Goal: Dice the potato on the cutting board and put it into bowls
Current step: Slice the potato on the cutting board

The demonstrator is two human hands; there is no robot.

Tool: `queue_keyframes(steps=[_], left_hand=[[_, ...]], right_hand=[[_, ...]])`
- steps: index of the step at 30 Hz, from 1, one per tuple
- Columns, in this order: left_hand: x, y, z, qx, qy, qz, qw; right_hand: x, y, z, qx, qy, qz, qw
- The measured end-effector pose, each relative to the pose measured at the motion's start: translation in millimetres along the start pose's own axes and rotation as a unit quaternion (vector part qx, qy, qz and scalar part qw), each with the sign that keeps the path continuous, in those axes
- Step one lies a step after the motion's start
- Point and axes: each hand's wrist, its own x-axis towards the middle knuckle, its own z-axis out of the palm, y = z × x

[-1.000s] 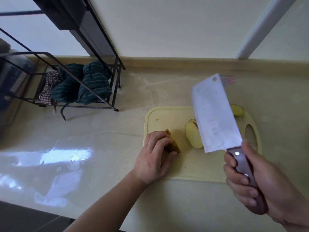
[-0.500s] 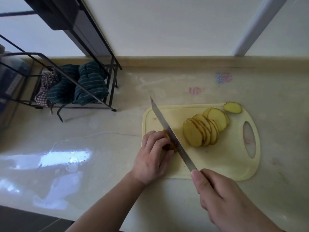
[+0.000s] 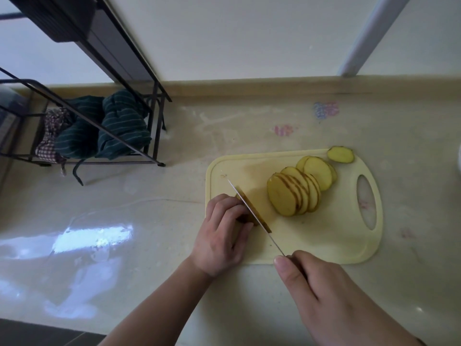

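Note:
A pale yellow cutting board (image 3: 324,240) lies on the counter. My left hand (image 3: 222,233) curls over the remaining end piece of potato (image 3: 243,217) at the board's left edge. My right hand (image 3: 331,295) grips the handle of a cleaver (image 3: 252,211), whose blade stands edge-down in the potato right beside my left fingers. A fanned row of potato slices (image 3: 296,191) leans in the middle of the board. A small end slice (image 3: 340,154) lies at the far edge of the board. No bowl is clearly in view.
A black wire rack (image 3: 82,136) with dark striped cloths (image 3: 119,126) stands at the back left of the counter. A white edge of something (image 3: 459,158) shows at the far right. The wall runs along the back.
The cleaver came down from raised flat over the board to edge-down in the potato piece under my left hand, and has sunk deeper since half a second ago. My left hand stayed put.

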Motion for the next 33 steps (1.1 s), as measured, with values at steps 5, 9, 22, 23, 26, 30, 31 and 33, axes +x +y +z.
queue_keyframes(steps=[5, 9, 22, 23, 26, 30, 31, 33], left_hand=[[-1, -2, 1, -0.009, 0.006, -0.002, 1.000], [0, -2, 1, -0.013, 0.008, 0.000, 1.000], [1, 0, 0, -0.021, 0.014, -0.022, 0.999], [2, 0, 0, -0.022, 0.012, -0.022, 0.999], [2, 0, 0, -0.027, 0.011, -0.016, 0.999], [1, -1, 0, -0.035, 0.016, -0.025, 0.999], [1, -1, 0, -0.034, 0.018, -0.026, 0.999], [0, -3, 0, -0.031, 0.016, -0.028, 0.999]], right_hand=[[2, 1, 2, 0.009, 0.006, -0.003, 1.000], [10, 1, 7, 0.002, 0.027, 0.005, 1.000], [6, 16, 13, 0.043, 0.033, 0.008, 0.999], [9, 17, 14, 0.048, 0.029, 0.007, 0.998], [28, 13, 17, 0.050, 0.028, -0.011, 0.998], [30, 15, 22, 0.058, 0.036, -0.008, 0.998], [22, 18, 23, 0.062, 0.041, 0.009, 0.997], [5, 26, 25, 0.061, 0.052, 0.041, 0.996]])
